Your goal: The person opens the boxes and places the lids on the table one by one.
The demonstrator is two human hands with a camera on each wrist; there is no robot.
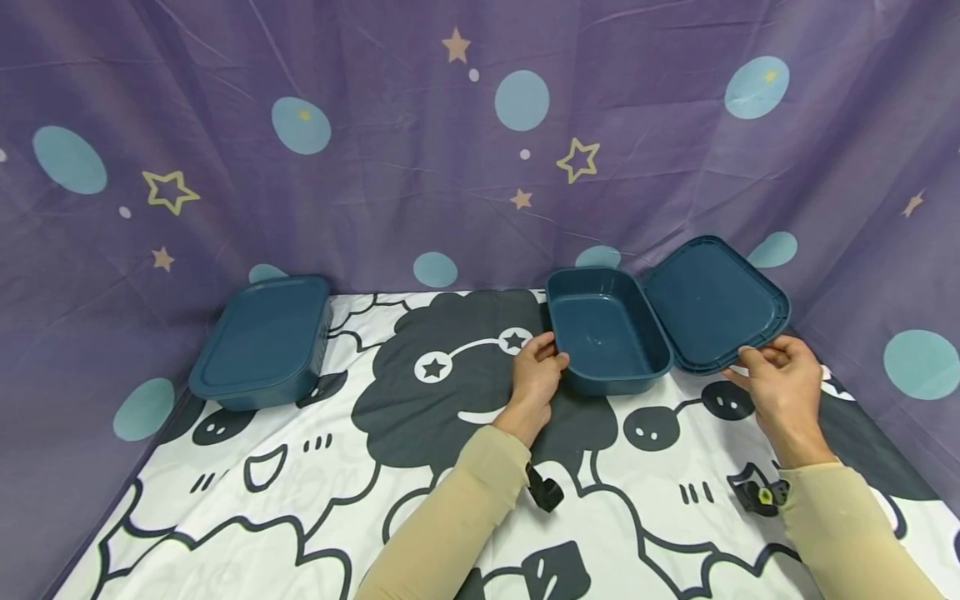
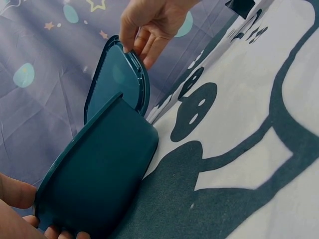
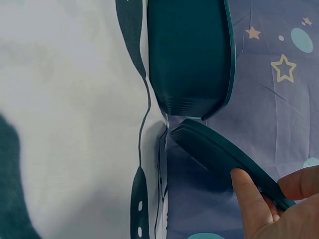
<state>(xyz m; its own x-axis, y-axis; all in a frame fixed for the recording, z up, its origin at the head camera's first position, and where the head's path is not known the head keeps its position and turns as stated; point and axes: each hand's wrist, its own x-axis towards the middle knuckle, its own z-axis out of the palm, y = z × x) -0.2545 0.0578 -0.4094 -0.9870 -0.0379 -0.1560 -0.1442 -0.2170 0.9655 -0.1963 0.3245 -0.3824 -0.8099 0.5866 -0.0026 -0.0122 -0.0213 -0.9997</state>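
Observation:
An open dark teal plastic container (image 1: 617, 386) sits on the cloth at the right of centre in the head view, with nothing seen inside it. My left hand (image 1: 535, 382) holds its left wall, thumb at the rim and fingers curled beneath, as the left wrist view shows. To the container's right, a matching lid (image 1: 711, 304) is tilted up with its grooved inner side showing. Between thumb and fingers, my right hand (image 1: 783, 390) pinches the lid's near right edge. In the head view the lid's left edge lies close against the container's rim; whether they touch I cannot tell.
A second teal container (image 1: 262, 337) with its lid on stands at the far left. Under everything lies a black-and-white cartoon-print cloth (image 1: 337, 483). A purple curtain (image 1: 405, 167) with stars and dots hangs behind the table and along both sides.

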